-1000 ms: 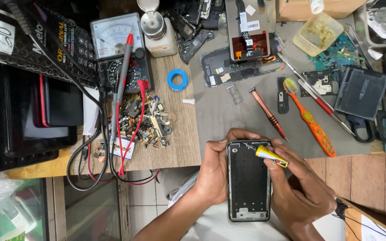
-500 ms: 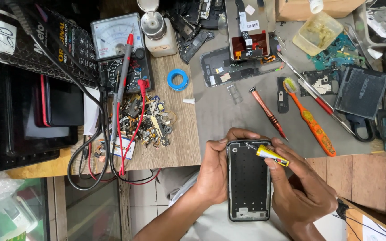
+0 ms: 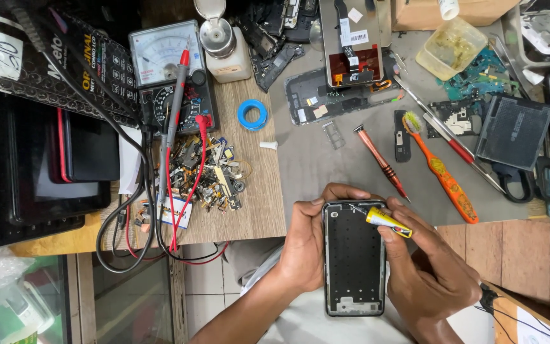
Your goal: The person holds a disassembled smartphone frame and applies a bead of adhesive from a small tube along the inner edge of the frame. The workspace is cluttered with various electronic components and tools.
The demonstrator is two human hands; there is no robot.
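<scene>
My left hand point(image 3: 307, 245) grips a black phone frame point(image 3: 354, 258) by its left edge and top corner, holding it upright over my lap below the bench edge. My right hand point(image 3: 431, 274) pinches a small yellow glue tube point(image 3: 386, 221), whose tip rests at the frame's top edge. The frame's inner face shows rows of small holes and a silvery rim.
On the grey mat point(image 3: 326, 159) lie a red-handled screwdriver point(image 3: 382, 163), an orange toothbrush point(image 3: 442, 171), tweezers, scissors point(image 3: 542, 178) and phone parts. A pile of small metal parts point(image 3: 205, 172), an analog multimeter point(image 3: 170, 70) with red leads and a blue tape roll point(image 3: 252, 114) sit left.
</scene>
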